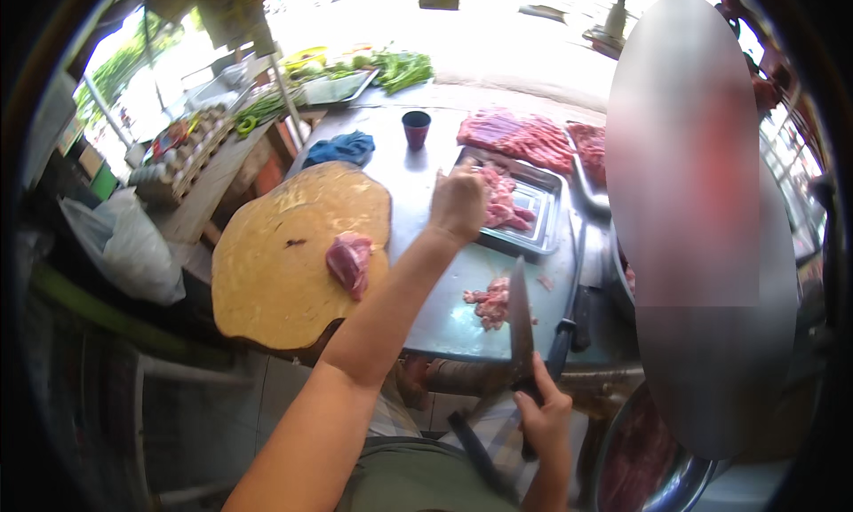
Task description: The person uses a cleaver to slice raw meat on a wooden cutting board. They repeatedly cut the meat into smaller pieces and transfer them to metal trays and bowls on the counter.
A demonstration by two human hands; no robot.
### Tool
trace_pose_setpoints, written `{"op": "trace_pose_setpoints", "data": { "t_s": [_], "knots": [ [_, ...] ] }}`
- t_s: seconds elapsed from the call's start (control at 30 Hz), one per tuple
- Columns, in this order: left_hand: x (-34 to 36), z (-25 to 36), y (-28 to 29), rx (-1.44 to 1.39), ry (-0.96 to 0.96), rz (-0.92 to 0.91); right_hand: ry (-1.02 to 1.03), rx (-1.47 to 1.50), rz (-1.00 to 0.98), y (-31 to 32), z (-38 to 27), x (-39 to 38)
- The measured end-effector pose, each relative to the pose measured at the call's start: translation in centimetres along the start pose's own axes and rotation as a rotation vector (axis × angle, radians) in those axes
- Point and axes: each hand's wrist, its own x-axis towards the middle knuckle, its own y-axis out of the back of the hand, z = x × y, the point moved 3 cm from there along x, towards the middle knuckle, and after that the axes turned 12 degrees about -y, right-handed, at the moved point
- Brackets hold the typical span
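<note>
My left hand (458, 199) reaches to the left side of a steel tray (542, 241) of raw meat pieces (505, 212); its fingers are curled, and what they grip is hidden. My right hand (544, 414) grips a knife (521, 308), blade pointing up. Beside that blade, small meat scraps (489, 301) lie on the steel table (426, 303). Farther right rest a long rod-like tool (564, 334) and a dark handle (583, 325). On the round wooden board (258, 281) at left sits a lump of red meat (350, 263).
A slab of meat (511, 137), a cup (416, 130) and a blue cloth (339, 150) sit at the back. Vegetables (400, 68), egg trays (191, 152) and a plastic bag (133, 246) are left. A bowl of meat (640, 459) is bottom right; a blurred shape covers the right side.
</note>
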Motion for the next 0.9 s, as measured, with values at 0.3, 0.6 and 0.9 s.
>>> {"op": "trace_pose_setpoints", "data": {
  "t_s": [0.3,0.6,0.9],
  "knots": [
    [-16.2,-6.6,8.2,0.146,0.476,0.178,-0.106,0.097,-0.087,-2.1,-0.3,1.6],
    [-19.3,-9.9,5.2,-0.064,0.689,0.155,0.202,0.216,-0.452,-14.9,-7.9,9.2],
    [-18.8,-10.6,3.3,0.016,0.74,0.032,0.162,0.161,-0.59,-21.0,-11.5,14.4]
  ]
}}
